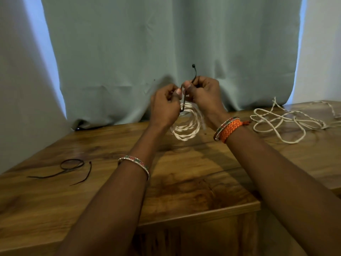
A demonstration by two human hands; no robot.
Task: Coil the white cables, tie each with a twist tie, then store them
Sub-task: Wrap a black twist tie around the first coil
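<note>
A coiled white cable [186, 124] hangs above the wooden table [184, 182], raised between my two hands. A black tie [194, 73] is looped through the coil; its headed end sticks up above my fingers. My left hand [165, 106] pinches the lower stretch of the tie beside the coil. My right hand [203, 93] pinches the tie's upper part just under the head. A second white cable [287, 122] lies loose and uncoiled on the table at the right.
Two spare black ties [72, 168] lie on the table at the left, one curled into a loop. A pale green curtain [166, 52] hangs behind the table. The table's front edge [203, 213] steps back on the right.
</note>
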